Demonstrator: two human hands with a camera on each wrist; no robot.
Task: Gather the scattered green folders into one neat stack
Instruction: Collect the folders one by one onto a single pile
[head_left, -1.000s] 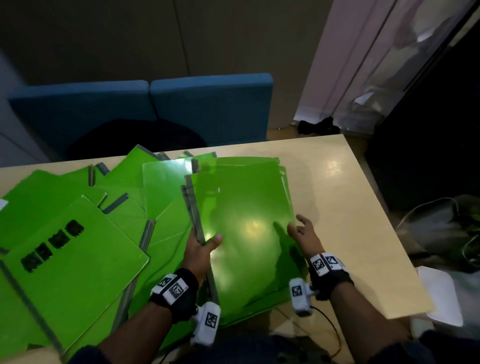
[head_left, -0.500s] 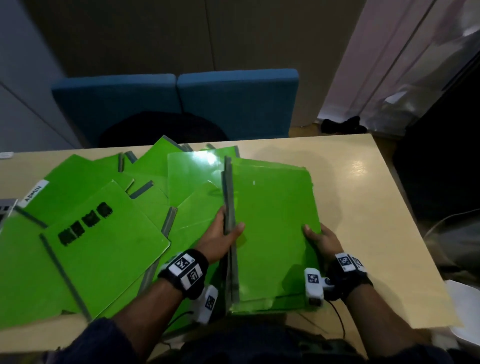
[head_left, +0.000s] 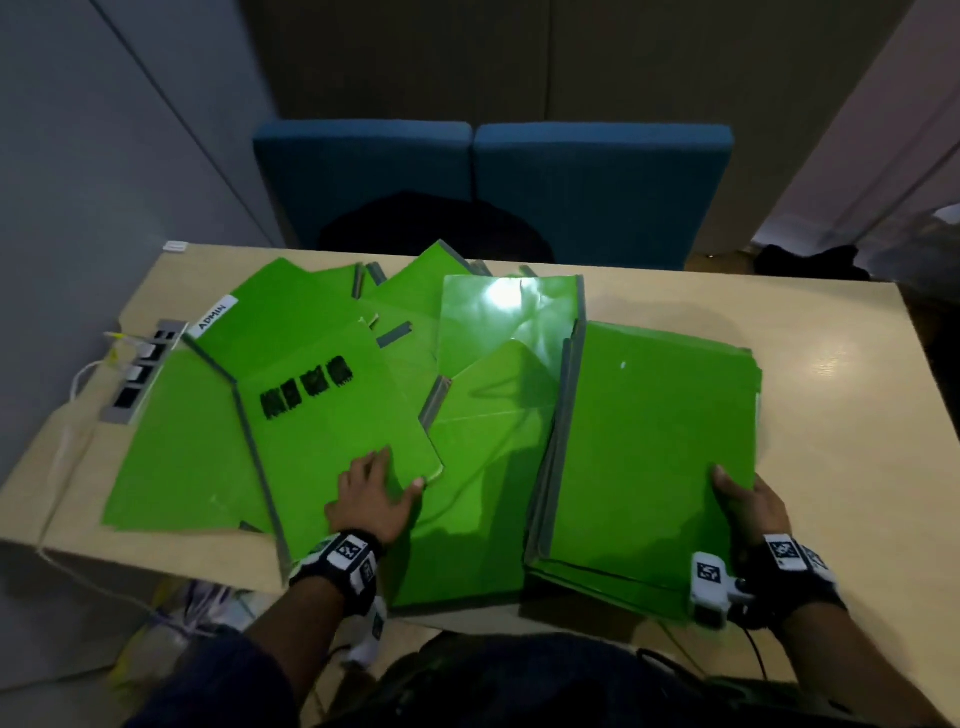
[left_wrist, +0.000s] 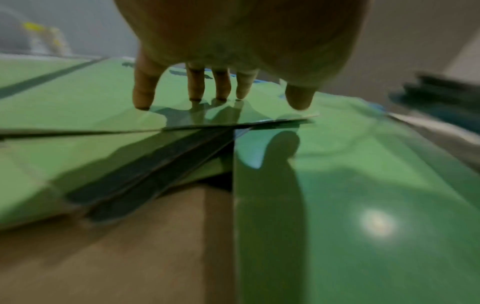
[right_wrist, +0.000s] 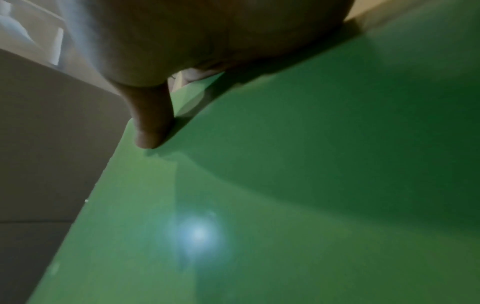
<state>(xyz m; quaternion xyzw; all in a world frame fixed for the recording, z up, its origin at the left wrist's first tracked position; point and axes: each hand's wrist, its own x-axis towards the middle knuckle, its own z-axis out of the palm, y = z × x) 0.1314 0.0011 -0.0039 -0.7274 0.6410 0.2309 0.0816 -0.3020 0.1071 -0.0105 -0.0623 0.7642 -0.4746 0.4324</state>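
Several green folders lie fanned across the left and middle of the table (head_left: 841, 415). A gathered stack of green folders (head_left: 654, 441) sits at the right, grey spines to the left. My right hand (head_left: 737, 493) grips its right edge near the front; the thumb (right_wrist: 150, 127) lies on the top cover, the other fingers hidden at the edge. My left hand (head_left: 384, 473) rests on a loose folder with black scribbles (head_left: 322, 415), near its front right corner. Its fingertips (left_wrist: 194, 94) touch the cover, fingers spread and fairly straight. Behind it lies a folder labelled ADMIN (head_left: 270, 312).
A grey socket strip (head_left: 140, 374) with white cables sits at the table's left edge. Two blue chairs (head_left: 493, 182) stand behind the table, a dark item on one seat. Bare tabletop shows to the right of the stack. Some folders overhang the front edge.
My left hand has left the stack's spine and moved left onto the scribbled folder. The right hand still holds the stack's right edge. The view has swung left.
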